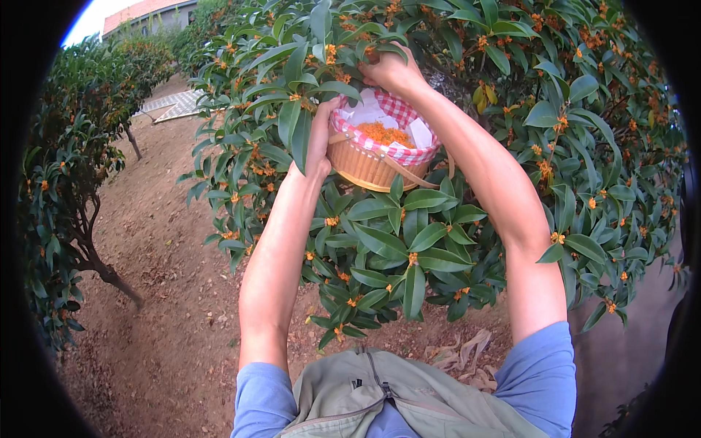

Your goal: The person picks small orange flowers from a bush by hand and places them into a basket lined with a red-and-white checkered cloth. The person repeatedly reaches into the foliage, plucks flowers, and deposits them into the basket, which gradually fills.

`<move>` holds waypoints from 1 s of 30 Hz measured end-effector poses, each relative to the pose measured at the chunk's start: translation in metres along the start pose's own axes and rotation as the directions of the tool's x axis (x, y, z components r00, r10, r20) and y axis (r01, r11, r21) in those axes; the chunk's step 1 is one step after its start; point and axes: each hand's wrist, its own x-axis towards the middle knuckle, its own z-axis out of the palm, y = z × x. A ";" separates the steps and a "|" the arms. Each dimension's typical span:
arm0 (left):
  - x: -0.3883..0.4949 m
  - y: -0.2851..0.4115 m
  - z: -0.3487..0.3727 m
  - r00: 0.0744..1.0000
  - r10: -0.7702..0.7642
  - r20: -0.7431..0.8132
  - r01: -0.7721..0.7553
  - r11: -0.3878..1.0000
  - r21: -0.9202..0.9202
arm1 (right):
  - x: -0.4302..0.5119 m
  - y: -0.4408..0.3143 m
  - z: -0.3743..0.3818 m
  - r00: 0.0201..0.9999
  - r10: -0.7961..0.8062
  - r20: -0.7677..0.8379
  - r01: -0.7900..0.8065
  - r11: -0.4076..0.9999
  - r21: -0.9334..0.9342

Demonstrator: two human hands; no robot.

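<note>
My left hand [320,134] grips the left rim of a woven basket [358,164], which hangs among the branches of an osmanthus shrub. A red-and-white checked cloth [398,111] lines the basket, with white paper inside it. On the paper lies a heap of small orange osmanthus blossoms [383,133]. The basket's flat handle [408,174] is folded down over its near side. My right hand [391,68] reaches above the basket's back rim, its fingers bent among leaves and orange blossoms [369,52]. Leaves partly cover its fingertips, so whether they pinch anything cannot be told.
Leafy flowering branches [405,246] surround the basket and both forearms. A second shrub with a slanting trunk [112,276] stands at the left on sloping bare soil [164,306]. Dry leaves [465,356] lie below. Further back are a pale grating [178,107] and a building [159,19].
</note>
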 end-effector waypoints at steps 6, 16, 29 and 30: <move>-0.006 0.006 0.005 0.998 -0.065 -0.019 0.065 0.998 0.022 | -0.007 -0.008 -0.013 0.956 0.177 0.233 -0.186 0.982 0.021; 0.001 0.003 -0.001 0.996 -0.062 0.067 0.062 0.998 0.007 | -0.009 -0.014 -0.032 0.792 0.270 0.548 -0.412 0.899 0.151; 0.024 -0.003 -0.022 0.997 -0.074 0.030 0.071 0.994 0.083 | -0.009 0.009 -0.036 0.985 0.032 0.172 -0.011 0.993 -0.118; 0.022 -0.001 -0.021 0.995 -0.094 0.037 0.090 0.993 0.082 | -0.007 0.014 -0.024 0.996 -0.036 0.082 0.035 0.999 0.011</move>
